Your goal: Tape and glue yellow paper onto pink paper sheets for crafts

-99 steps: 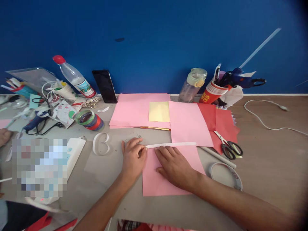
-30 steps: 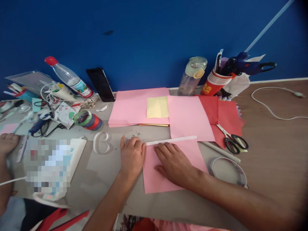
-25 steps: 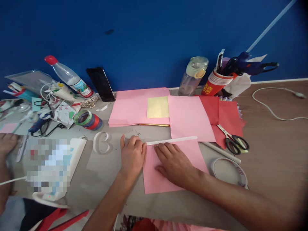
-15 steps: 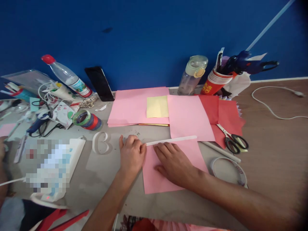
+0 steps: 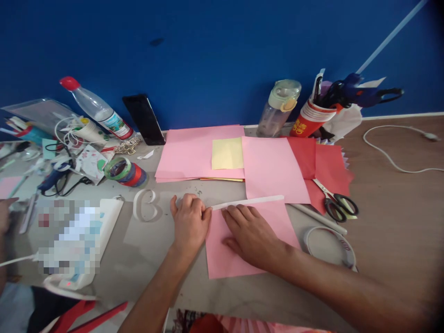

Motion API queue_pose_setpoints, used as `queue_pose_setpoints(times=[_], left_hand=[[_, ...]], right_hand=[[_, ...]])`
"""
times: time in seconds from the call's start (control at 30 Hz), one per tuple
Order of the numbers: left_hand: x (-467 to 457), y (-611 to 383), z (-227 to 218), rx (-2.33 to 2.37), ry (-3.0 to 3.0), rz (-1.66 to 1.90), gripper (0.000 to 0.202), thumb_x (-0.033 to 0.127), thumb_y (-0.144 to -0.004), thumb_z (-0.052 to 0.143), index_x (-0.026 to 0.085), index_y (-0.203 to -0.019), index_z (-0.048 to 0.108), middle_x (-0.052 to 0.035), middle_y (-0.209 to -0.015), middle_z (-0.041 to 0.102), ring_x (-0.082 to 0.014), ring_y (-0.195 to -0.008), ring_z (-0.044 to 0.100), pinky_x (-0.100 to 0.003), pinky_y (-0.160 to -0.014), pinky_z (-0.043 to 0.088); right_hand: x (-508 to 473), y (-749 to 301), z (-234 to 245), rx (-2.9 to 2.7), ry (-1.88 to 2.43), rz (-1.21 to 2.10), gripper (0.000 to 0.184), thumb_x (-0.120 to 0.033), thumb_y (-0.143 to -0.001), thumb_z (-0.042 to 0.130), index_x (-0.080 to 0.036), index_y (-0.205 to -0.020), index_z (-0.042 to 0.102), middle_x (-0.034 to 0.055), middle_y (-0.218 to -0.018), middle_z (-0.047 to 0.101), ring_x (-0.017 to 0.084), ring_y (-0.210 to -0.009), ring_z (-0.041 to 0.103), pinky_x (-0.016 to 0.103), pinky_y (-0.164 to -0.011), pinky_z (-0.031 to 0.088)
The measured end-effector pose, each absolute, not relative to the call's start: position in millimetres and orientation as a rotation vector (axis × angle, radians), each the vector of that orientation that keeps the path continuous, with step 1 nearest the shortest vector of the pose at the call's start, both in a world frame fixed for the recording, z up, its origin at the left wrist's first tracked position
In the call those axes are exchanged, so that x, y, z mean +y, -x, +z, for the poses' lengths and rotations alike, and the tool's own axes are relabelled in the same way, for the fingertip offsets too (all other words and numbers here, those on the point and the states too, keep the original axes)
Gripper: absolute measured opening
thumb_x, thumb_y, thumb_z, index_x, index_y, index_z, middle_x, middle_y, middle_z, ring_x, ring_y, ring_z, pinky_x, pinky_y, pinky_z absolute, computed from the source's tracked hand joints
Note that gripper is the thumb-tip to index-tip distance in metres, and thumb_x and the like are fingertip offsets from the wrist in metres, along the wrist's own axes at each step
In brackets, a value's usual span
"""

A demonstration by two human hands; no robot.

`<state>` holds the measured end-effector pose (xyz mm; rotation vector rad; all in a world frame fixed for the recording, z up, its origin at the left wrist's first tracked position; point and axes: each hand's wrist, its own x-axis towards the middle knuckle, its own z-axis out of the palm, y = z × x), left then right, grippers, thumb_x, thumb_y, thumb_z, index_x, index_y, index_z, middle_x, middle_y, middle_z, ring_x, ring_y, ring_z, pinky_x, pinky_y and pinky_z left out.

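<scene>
A pink sheet of paper (image 5: 222, 259) lies flat on the table before me, with a white strip of tape (image 5: 263, 200) along its far edge. My left hand (image 5: 191, 217) is closed at the left end of the strip, thumb and index finger together there; the exact pinch is partly hidden. Fingers extended, my right hand (image 5: 251, 236) rests flat on the pink sheet, its fingertips at the near side of the strip. A curled white strip (image 5: 135, 206) sits left of my left hand. To the right lies a tape roll (image 5: 351, 253).
Black-handled scissors (image 5: 335, 208) lie on red paper (image 5: 333, 162). Behind are stacked pink sheets (image 5: 187, 152), a yellow square (image 5: 227, 155), a phone (image 5: 144, 120), bottles and a red cup (image 5: 312, 120). At left, a power strip (image 5: 111, 212) and another person's hand (image 5: 5, 215).
Both my hands stay in nearly the same place on the strip and sheet. At the far left, the other person's hand has shifted a little.
</scene>
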<state>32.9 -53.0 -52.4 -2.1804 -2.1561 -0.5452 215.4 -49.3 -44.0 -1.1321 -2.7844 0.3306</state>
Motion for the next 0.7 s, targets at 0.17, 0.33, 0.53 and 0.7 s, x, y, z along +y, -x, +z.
queue_pose_setpoints(times=[0.17,0.33,0.53,0.7], left_hand=[[-53.5,-33.3,-52.0,-2.194,2.175,-0.540,0.018,0.021,-0.082,0.060,0.020,-0.067,0.051,-0.0025,-0.088,0.057,-0.0181,-0.080,0.061,-0.054,-0.110,0.019],[-54.4,-32.2,-53.7,-2.200,2.182,-0.560,0.018,0.021,-0.083,0.060,0.020,-0.067,0.051,-0.0025,-0.090,0.057,-0.0184,-0.084,0.061,-0.052,-0.110,0.018],[-54.9,-29.9,-56.1,-2.214,2.176,-0.610,0.018,0.022,-0.082,0.061,0.020,-0.067,0.051,-0.0016,-0.091,0.058,-0.0182,-0.086,0.062,-0.051,-0.110,0.017],[-54.2,-27.5,-59.1,-2.186,2.166,-0.710,0.018,0.021,-0.082,0.061,0.020,-0.067,0.051,-0.0010,-0.090,0.059,-0.0169,-0.085,0.062,-0.049,-0.111,0.017]], right_hand=[[-50.1,-215.5,-43.6,-2.743,1.176,0.397,0.060,-0.036,-0.083,0.063,-0.005,-0.133,0.047,0.0177,-0.123,0.055,0.031,-0.102,0.048,0.043,-0.088,0.042],[-49.4,-218.0,-45.7,-2.739,1.176,0.403,0.064,-0.038,-0.083,0.064,-0.004,-0.134,0.047,0.0205,-0.140,0.044,0.031,-0.105,0.048,0.043,-0.090,0.043],[-47.6,-219.1,-44.8,-2.785,1.119,0.373,0.061,-0.036,-0.086,0.060,-0.005,-0.137,0.047,0.0193,-0.149,0.038,0.033,-0.110,0.048,0.046,-0.091,0.043],[-47.6,-220.6,-44.7,-2.822,1.046,0.341,0.056,-0.033,-0.088,0.056,-0.007,-0.137,0.048,0.0149,-0.149,0.040,0.032,-0.106,0.050,0.045,-0.088,0.044]])
